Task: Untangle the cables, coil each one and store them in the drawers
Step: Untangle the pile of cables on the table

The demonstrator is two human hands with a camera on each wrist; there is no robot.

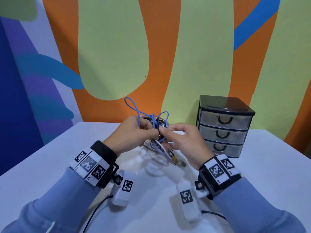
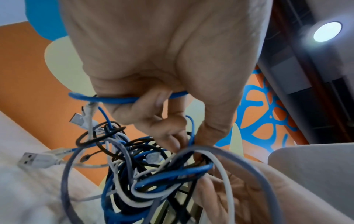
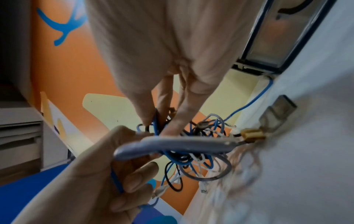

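A knot of blue, black, white and grey cables point(image 1: 156, 130) hangs just above the white table point(image 1: 262, 174), held between both hands. My left hand point(image 1: 134, 132) grips the blue cable point(image 2: 114, 100), its fingers curled round it. My right hand point(image 1: 181, 140) pinches strands of the tangle point(image 3: 191, 157) between thumb and fingers. A blue loop point(image 1: 133, 106) sticks up behind the hands. USB plugs point(image 2: 36, 160) dangle from the bundle, and one plug point(image 1: 180, 163) lies on the table. The black three-drawer unit point(image 1: 223, 126) stands at the right with all drawers closed.
The painted wall point(image 1: 117, 47) rises right behind the table's far edge. Bare tabletop lies to the left of the hands and in front of the drawer unit. Thin black leads point(image 1: 96, 211) run from the wrist cameras across the near table.
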